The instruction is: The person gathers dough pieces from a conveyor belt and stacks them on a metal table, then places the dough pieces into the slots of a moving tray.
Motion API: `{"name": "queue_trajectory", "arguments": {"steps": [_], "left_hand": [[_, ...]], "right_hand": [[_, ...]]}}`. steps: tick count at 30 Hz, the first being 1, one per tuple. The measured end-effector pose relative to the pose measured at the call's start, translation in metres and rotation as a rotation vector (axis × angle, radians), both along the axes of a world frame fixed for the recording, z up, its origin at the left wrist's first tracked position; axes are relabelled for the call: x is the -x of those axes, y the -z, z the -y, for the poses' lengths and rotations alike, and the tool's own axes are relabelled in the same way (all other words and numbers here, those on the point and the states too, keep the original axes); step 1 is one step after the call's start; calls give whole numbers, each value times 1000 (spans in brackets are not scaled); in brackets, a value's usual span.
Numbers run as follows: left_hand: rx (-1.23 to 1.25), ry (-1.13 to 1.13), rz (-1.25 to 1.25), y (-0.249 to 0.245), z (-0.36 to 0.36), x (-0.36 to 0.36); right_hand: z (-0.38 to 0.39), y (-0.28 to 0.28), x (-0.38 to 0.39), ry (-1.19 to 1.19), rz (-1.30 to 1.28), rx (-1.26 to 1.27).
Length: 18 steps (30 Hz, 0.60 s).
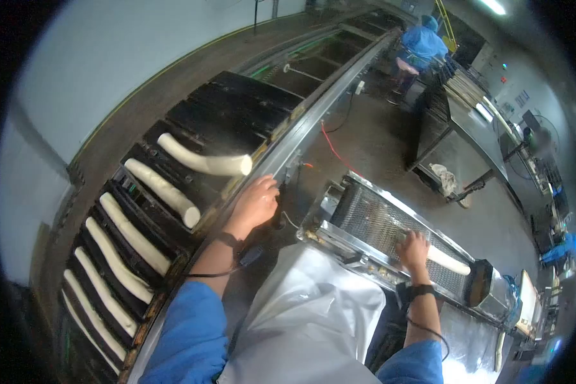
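My left hand (257, 203) rests at the metal rail (313, 131) of the long conveyor, its fingers loosely bent and holding nothing that I can see. Just beyond it, a long pale, stalk-like piece (201, 157) lies across the dark slats, its cut end near the rail. My right hand (414, 249) is over a short mesh belt (374, 214), with fingers wrapped around the near end of another pale piece (449, 261). That piece's far end points toward a metal housing (489, 291). Both wrists wear dark bands with cords.
Several more pale pieces (131, 233) lie in separate slots along the conveyor. A co-worker in blue (422, 45) is farther along the line. A metal table (470, 131) stands right, with a white cloth (443, 179) beneath. A red cable (336, 148) crosses the floor.
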<state>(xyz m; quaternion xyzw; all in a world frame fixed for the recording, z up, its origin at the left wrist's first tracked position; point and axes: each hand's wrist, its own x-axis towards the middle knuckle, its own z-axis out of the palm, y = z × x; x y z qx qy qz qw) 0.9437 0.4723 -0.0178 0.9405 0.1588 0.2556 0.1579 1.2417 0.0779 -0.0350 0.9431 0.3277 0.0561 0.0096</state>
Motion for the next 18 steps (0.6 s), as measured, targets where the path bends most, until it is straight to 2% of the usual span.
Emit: {"name": "queue_trajectory", "arguments": {"steps": [1, 3, 7, 9, 11, 12, 13, 14, 15, 16, 17, 18], "left_hand": [[-1, -5, -9, -2, 0, 1], [-2, 15, -18, -3, 0, 7], [79, -18, -30, -7, 4, 27], [348, -151, 111, -21, 17, 43], [323, -168, 228, -33, 27, 70], [582, -187, 271, -59, 37, 84], [713, -192, 416, -62, 38, 96], [660, -293, 413, -90, 50, 105], [775, -306, 505, -88, 44, 117], [863, -451, 592, -113, 64, 113], [786, -428, 608, -105, 53, 127], [788, -610, 628, -101, 46, 130]], "right_hand": [[0, 5, 5, -18, 28, 10], [-7, -20, 31, -124, 47, 17], [-1, -29, 29, -82, 34, 21], [3, -37, 29, 34, 2, 175], [25, -7, 17, -48, 85, 114], [15, -21, 31, -47, 3, 39], [7, -28, 42, -75, -67, -66], [-1, -38, 55, -142, -118, -118], [-4, -21, 54, -175, -123, -158], [-16, -29, 70, -214, -141, -258], [-27, -17, 70, -256, -124, -243], [-37, -34, 85, -272, -210, -280]]}}
